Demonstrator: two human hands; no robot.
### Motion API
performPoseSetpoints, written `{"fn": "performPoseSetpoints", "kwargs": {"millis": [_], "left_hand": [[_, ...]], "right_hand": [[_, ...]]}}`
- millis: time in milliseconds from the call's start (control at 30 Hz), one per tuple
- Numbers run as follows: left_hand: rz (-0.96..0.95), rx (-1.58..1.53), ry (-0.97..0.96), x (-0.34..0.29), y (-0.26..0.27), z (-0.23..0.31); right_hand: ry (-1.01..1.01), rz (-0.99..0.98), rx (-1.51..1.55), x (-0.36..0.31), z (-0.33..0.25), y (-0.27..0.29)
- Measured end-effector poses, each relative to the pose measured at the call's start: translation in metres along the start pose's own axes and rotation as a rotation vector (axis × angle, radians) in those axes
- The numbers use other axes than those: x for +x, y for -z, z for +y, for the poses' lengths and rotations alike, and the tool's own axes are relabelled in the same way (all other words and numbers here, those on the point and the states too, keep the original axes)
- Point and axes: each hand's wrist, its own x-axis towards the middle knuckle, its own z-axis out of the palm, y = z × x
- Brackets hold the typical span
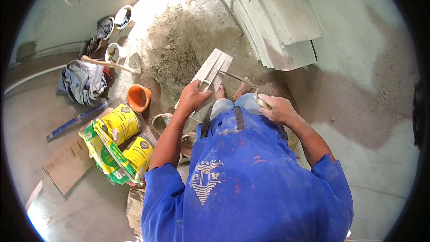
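Observation:
My left hand [192, 97] is closed on a long, pale plastering float [220, 63], whose ribbed side faces up. The float slants away from me to the upper right, above my bare feet. My right hand [279, 109] grips the handle of a trowel [238, 78]. Its thin blade shows nearly edge-on and reaches left to the float; whether the two touch I cannot tell. Beyond the float lies a mound of grey-brown sand or mortar [177, 40] on the floor.
An orange bucket [138, 97] and yellow-and-green bags [117, 125] are at left, near a blue spirit level [77, 120]. Farther off are white buckets [115, 53], a wooden-handled tool [107, 63] and bundled cloth [81, 80]. Pale boards [286, 27] lean at upper right.

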Motion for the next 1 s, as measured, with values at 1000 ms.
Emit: {"fn": "performPoseSetpoints", "kwargs": {"millis": [1000], "left_hand": [[0.250,-0.309,0.016,-0.023,0.011,-0.052]], "right_hand": [[-0.027,0.096,-0.682,0.022,-0.093,0.026]]}}
